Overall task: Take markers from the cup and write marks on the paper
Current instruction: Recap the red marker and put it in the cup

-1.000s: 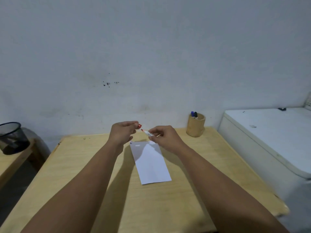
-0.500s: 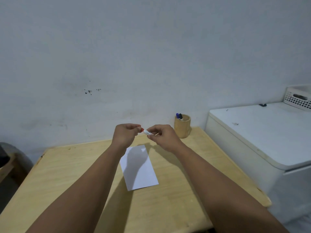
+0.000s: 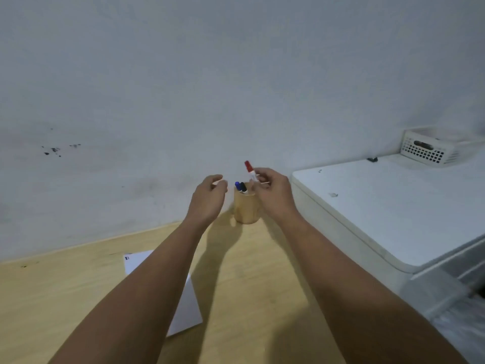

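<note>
Risk: right hand [image 3: 273, 191] is holding the red-capped marker [image 3: 249, 171] just above the wooden cup [image 3: 246, 207], cap end up. If it is going back in, the lower end could be catching the rim or knocking the blue marker [image 3: 237, 185] and black marker [image 3: 243, 187] standing inside; the light cup could be tipping near the tabletop [image 3: 52, 298] edge by the wall.

Marker is sitting pinched in the right fingers [image 3: 258, 177], body mostly hidden, cap poking out above them. Left hand [image 3: 207, 199] is hovering left of the cup, fingers loosely curled, gripping nothing. Paper [image 3: 187, 308] is lying flat nearer, partly under the left forearm.
</note>
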Motion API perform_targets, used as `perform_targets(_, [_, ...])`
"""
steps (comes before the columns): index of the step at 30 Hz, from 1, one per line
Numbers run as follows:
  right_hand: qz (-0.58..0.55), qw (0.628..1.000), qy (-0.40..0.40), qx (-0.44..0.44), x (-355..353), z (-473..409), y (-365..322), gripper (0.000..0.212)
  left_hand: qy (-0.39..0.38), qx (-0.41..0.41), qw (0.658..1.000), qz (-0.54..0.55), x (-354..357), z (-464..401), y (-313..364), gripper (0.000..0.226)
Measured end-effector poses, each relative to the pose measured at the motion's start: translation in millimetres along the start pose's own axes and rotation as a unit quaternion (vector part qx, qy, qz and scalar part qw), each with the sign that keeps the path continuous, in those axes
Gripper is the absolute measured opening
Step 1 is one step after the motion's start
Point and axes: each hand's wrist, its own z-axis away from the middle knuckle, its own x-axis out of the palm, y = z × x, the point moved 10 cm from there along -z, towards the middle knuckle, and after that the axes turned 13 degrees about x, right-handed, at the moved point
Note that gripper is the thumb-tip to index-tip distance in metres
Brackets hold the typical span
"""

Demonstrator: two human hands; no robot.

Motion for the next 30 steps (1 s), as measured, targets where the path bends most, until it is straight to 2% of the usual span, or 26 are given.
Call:
perform_targets(3, [-0.028, 0.997, 0.068, -0.010, -32.7, -36.6, -15.3, 0.007, -0.004, -0.005, 0.996, -0.089, 19.6, -6.7, -32.7, 0.064])
perform_targets(4, [-0.022, 0.997, 0.075, -0.011, -36.3, -46.1, -18.9, 0.010, -0.012, -0.008, 0.994, -0.109, 28.1, -8.7, -43.3, 0.072])
perform_targets(8, [0.012, 0.999, 0.044, -0.002, -20.1, -73.9, -15.6, 0.014, -0.031, -0.013, 0.989, -0.141, 53.6, -18.0, -71.6, 0.091])
perform_targets(11, [0.053, 0.998, 0.002, 0.025, 2.5, -84.2, 1.0, 0.017, -0.020, 0.011, 0.993, -0.113, 64.1, -27.7, -75.3, 0.088])
perform_targets(13, [0.096, 0.994, -0.026, 0.041, 17.2, -83.4, 11.1, 0.028, -0.022, 0.027, 0.995, -0.092, 70.5, -31.5, -77.0, 0.087])
perform_targets(15, [0.134, 0.991, -0.021, 0.010, 25.5, -77.7, 7.9, 0.034, -0.027, 0.033, 0.996, -0.081, 76.2, -32.5, -79.9, 0.082])
perform_targets(16, [0.167, 0.986, -0.005, -0.029, 28.7, -74.6, 1.2, 0.030, -0.026, 0.032, 0.996, -0.074, 78.0, -32.7, -81.3, 0.079])
perform_targets(18, [0.268, 0.957, 0.017, -0.112, 39.1, -65.4, -14.8, 0.016, -0.020, 0.031, 0.998, -0.058, 80.0, -32.9, -82.8, 0.076])
perform_targets(19, [0.324, 0.937, 0.009, -0.130, 47.3, -61.8, -17.4, 0.018, -0.019, 0.032, 0.998, -0.057, 80.6, -33.6, -84.3, 0.074])
perform_targets(21, [0.422, 0.899, -0.020, -0.115, 61.3, -60.1, -10.8, 0.028, -0.020, 0.035, 0.997, -0.066, 81.1, -33.9, -84.0, 0.070])
perform_targets(23, [0.458, 0.884, -0.025, -0.090, 64.8, -61.6, -2.0, 0.029, -0.020, 0.037, 0.996, -0.075, 80.7, -34.4, -83.8, 0.067])
perform_targets(27, [0.427, 0.902, -0.004, -0.068, 59.5, -64.0, 0.8, 0.025, -0.021, 0.038, 0.996, -0.080, 79.9, -31.8, -78.8, 0.066])
perform_targets(30, [0.325, 0.943, 0.026, -0.071, 45.3, -62.3, -20.0, 0.025, -0.029, 0.048, 0.994, -0.095, 76.9, -29.1, -71.1, 0.073])
